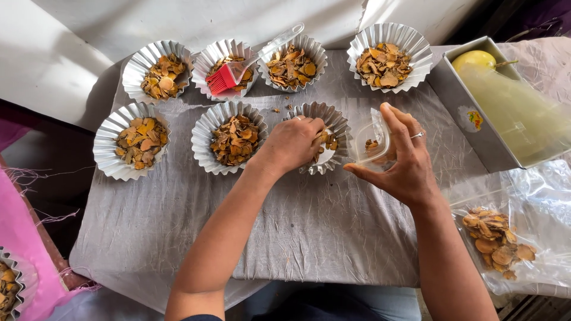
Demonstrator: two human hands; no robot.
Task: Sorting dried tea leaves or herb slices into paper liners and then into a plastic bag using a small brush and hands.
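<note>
Two hands portion dried orange-brown chips into fluted foil cups on a grey-clothed bench [309,238].

The left hand [291,144] reaches into the middle-row foil cup [336,128], fingers bunched together over the dried chips [329,140] there. At its 3 o'clock, the right hand [401,157] holds a small clear plastic tub [372,142], fingers clamped around it. A red silicone brush [225,77] lies across a cup at 11 o'clock.

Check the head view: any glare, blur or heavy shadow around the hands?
Head view: soft daylight, sharp focus, no motion blur on the left hand or right hand; mild glare on the foil cups and plastic bag; soft shadows under both arms; wide-angle bending at the edges.
</note>
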